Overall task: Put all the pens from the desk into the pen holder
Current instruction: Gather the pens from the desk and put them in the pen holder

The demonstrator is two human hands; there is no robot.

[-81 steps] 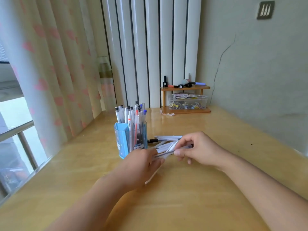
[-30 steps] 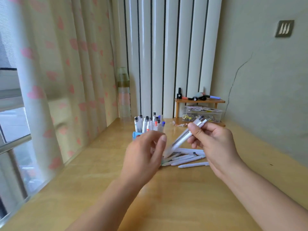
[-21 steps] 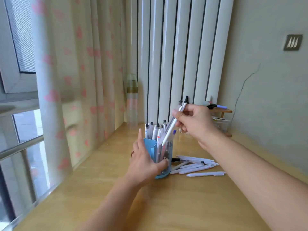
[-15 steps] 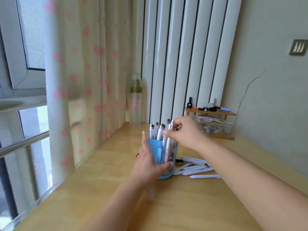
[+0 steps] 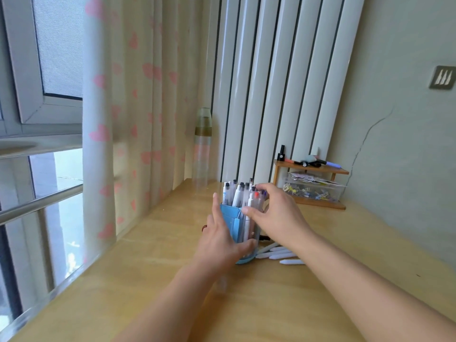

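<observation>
The blue pen holder stands upright on the wooden desk, packed with several white pens that stick out of its top. My left hand grips the holder from the left and front, thumb across its base. My right hand is against the holder's right side, with fingers spread and resting on the pen tops and nothing pinched between them. Several loose white pens lie flat on the desk just right of the holder, partly hidden under my right wrist.
A small wooden shelf with a clear box of clips stands at the back right against the wall. A clear bottle stands behind the holder by the white radiator. The curtain and window run along the desk's left edge.
My right hand lifted a pen from the pile, carried it over the holder and lowered it in; the fingers have since spread over the pen tops. My left hand moved onto the holder and stays there.
</observation>
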